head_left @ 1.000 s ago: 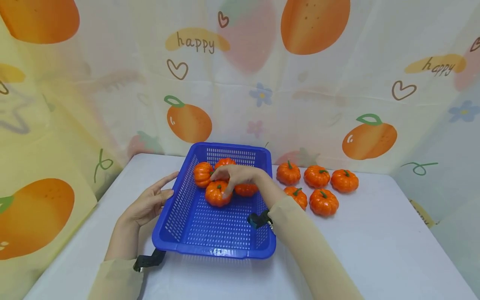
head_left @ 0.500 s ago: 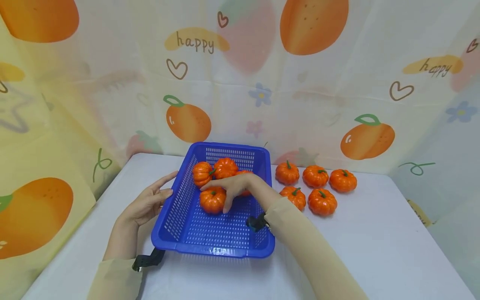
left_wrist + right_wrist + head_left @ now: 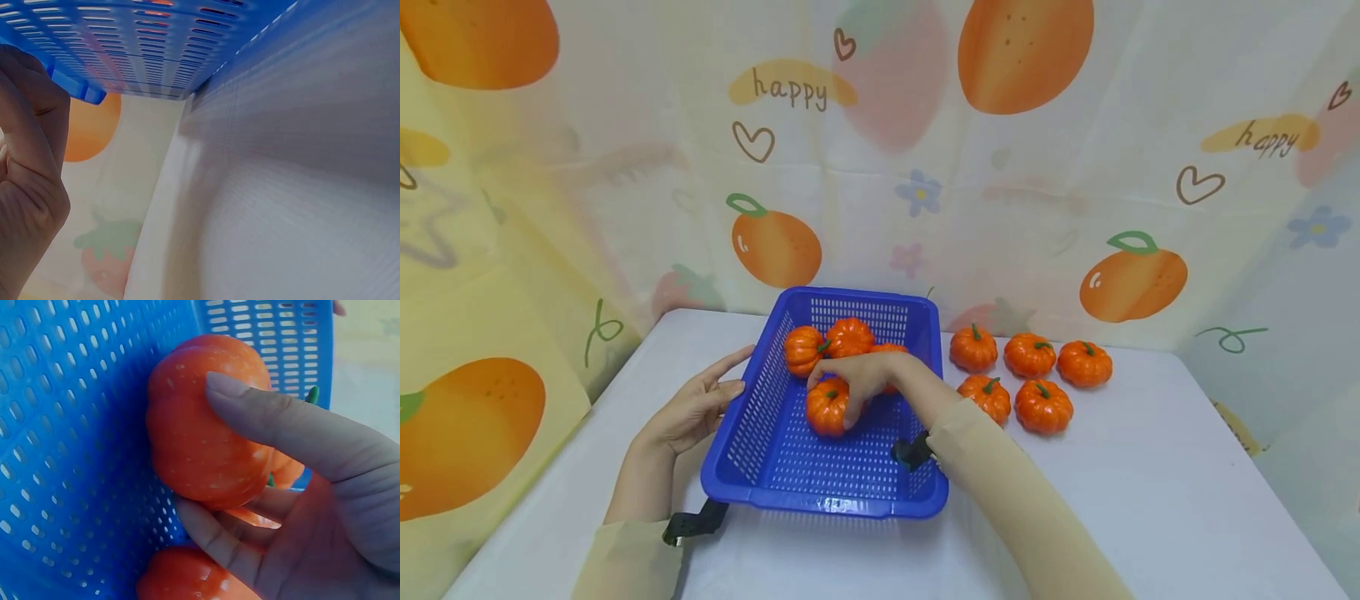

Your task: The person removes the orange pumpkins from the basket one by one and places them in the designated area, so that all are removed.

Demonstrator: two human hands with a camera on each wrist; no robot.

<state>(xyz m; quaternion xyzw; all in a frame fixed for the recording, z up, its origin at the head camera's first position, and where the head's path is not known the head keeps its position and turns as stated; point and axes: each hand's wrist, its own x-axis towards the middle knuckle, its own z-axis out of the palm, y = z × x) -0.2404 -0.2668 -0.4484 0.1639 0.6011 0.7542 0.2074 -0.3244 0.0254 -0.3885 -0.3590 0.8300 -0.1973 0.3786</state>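
A blue plastic basket (image 3: 850,505) with slotted walls stands on the table, holding several small orange pumpkins. Inside it, my right hand (image 3: 868,373) grips the nearest pumpkin (image 3: 827,408), thumb on one side and fingers curled round the other. The right wrist view shows the thumb pressed on that pumpkin (image 3: 200,450), which rests on or just above the basket floor; I cannot tell which. Behind it are a left pumpkin (image 3: 803,350), a back pumpkin (image 3: 850,337) and one partly hidden by my right hand. My left hand (image 3: 700,408) touches the basket's left rim, fingers fairly straight.
To the right of the basket, several more pumpkins sit on the white table (image 3: 1120,467) in two rows, among them a front one (image 3: 1045,407) and a far-right one (image 3: 1086,363). A fruit-print curtain (image 3: 865,192) hangs behind the table.
The pumpkin in my right hand has shifted toward the basket's front and slightly left, uncovering more of the back pumpkin. My left hand has stayed at the rim.
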